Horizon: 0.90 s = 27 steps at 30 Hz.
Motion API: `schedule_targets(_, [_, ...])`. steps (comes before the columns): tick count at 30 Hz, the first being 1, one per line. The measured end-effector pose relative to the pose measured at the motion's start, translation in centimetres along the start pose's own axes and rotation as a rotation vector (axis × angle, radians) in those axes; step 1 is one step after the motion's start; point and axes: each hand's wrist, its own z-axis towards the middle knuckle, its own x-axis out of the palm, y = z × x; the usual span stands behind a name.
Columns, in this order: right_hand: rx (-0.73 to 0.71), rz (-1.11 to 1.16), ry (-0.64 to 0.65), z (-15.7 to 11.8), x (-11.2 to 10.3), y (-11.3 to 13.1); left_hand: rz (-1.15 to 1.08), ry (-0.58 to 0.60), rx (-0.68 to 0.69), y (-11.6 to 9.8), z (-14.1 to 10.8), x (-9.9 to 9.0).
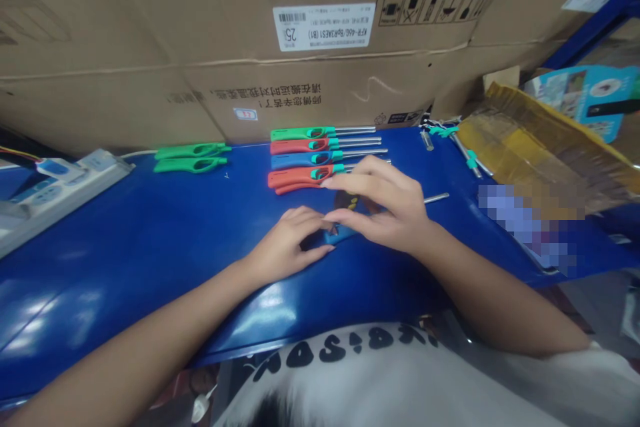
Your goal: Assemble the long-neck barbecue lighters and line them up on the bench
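Blue desk (100, 280) surface, glossy, carries the work at centre. A blue lighter body (334, 235) lies low between the two hands, largely covered by the fingers, with a teal part showing at its edge. Left hand (285, 247) is curled, fingertips pressed down on that body from the near side. Right hand (380, 205) is arched over it, thumb and index finger closing on the same piece in a pinch, with the other fingers lifted and slightly spread. A dark item with a yellow mark (349, 203) sits beneath the right palm; its identity cannot be determined.

A loose steel tube (436, 198) lies just beyond the right hand. Four long-nosed utility lighters sit side by side above the hands, tubes pointing right: green (300, 134), red (295, 146), blue (295, 161) and orange-red (293, 177). The last nearly touches the right fingertips. Two green lighter bodies (190, 158) without tubes lie further left.

Teal fittings (443, 130) and steel tubes (467, 155) sit at the far right. A white power strip (83, 180) lies on the left. Cardboard cartons (250, 47) stand along the back edge.
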Motion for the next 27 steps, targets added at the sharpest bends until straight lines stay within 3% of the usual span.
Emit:
schedule_targets(2, [-0.040, -0.070, -0.014, -0.08, -0.06, 0.06, -0.003, 0.002, -0.006, 0.01, 0.00, 0.00])
schedule_targets(7, [0.140, 0.180, 0.118, 0.16, -0.08, 0.49, -0.035, 0.021, -0.027, 0.07, 0.01, -0.05])
schedule_targets(12, [-0.068, -0.050, -0.061, -0.01, -0.07, 0.34, -0.034, 0.010, -0.022, 0.02, -0.03, -0.06])
schedule_targets(18, [0.083, 0.185, 0.082, 0.24, -0.02, 0.62, -0.036, 0.022, -0.028, 0.01, -0.07, -0.07])
schedule_targets(23, [-0.095, -0.120, -0.044, -0.01, -0.28, 0.30, -0.018, 0.004, -0.007, 0.06, -0.12, -0.02])
schedule_targets(27, [0.019, 0.024, 0.074, 0.12, -0.30, 0.26, -0.046, 0.017, -0.020, -0.07, -0.01, -0.11])
